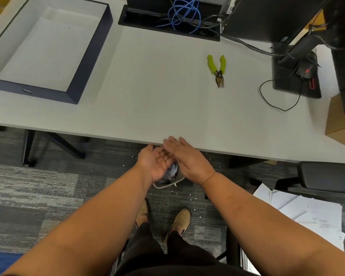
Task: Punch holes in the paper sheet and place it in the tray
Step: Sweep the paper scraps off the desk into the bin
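Note:
A dark blue tray (88, 54) stands at the table's far left with a white paper sheet (46, 50) lying flat inside it. A hole punch (217, 69) with lime-green handles lies on the table to the right of centre, untouched. Both hands are at the table's near edge, over a small grey bin (167, 181) on the floor. My left hand (156, 163) is cupped palm up. My right hand (184, 158) lies flat, palm down, its fingers brushing across the left palm. Neither hand holds anything that I can see.
A cable well with blue wires (179, 14) sits at the back. A monitor stand (295, 76), a mouse (307, 69) and a black cord lie at the right. Paper sheets (307, 214) are stacked low at the right beside a chair (327, 176). White paper dots speckle the carpet.

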The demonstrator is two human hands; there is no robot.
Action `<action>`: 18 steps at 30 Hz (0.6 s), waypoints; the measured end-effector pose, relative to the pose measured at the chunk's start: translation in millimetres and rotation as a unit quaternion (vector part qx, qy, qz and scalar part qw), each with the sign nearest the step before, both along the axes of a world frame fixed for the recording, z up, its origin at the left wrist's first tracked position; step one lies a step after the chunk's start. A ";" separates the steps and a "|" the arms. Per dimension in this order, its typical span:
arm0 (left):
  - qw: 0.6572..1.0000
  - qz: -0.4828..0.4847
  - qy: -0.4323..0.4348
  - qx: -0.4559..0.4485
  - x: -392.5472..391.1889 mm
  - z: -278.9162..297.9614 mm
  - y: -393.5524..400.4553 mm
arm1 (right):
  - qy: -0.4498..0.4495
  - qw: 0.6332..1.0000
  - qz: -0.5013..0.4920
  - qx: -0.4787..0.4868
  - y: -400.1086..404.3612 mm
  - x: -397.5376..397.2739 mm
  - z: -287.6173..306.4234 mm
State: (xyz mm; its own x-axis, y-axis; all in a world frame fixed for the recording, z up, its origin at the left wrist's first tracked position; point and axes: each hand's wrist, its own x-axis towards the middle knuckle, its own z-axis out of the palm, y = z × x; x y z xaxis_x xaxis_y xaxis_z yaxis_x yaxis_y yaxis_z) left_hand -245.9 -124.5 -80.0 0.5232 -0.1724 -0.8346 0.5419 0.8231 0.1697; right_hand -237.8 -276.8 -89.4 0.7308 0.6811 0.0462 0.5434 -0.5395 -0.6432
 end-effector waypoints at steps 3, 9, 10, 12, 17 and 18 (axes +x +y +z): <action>1.000 -0.005 0.000 0.012 -0.6 0.3 -0.1 | 0.009 0.999 0.002 0.038 -2.9 -2.3 5.9; 0.999 -0.019 0.001 0.041 1.3 -0.6 -3.3 | -0.042 0.992 -0.107 0.058 -5.2 12.4 13.3; 0.999 -0.027 0.003 0.048 1.5 -1.7 -3.1 | -0.047 0.993 -0.105 0.039 -4.3 17.0 11.9; 0.997 -0.044 0.005 0.064 1.9 -4.3 -3.1 | -0.060 0.994 -0.094 -0.010 -2.2 25.8 9.6; 0.993 -0.071 0.025 0.095 3.2 -12.5 -3.0 | -0.096 0.982 -0.094 -0.134 3.2 34.1 7.4; 0.992 -0.072 0.032 0.098 3.7 -14.4 -2.6 | -0.104 0.980 -0.091 -0.142 3.8 33.1 6.2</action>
State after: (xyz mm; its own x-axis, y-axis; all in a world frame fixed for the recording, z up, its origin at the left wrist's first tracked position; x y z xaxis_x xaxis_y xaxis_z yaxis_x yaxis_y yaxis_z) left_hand -242.2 -127.0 -94.3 0.4501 -0.0729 -0.8900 0.6665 0.6907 0.2805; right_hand -204.6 -273.0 -83.2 0.8367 0.5466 0.0346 0.5244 -0.7814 -0.3383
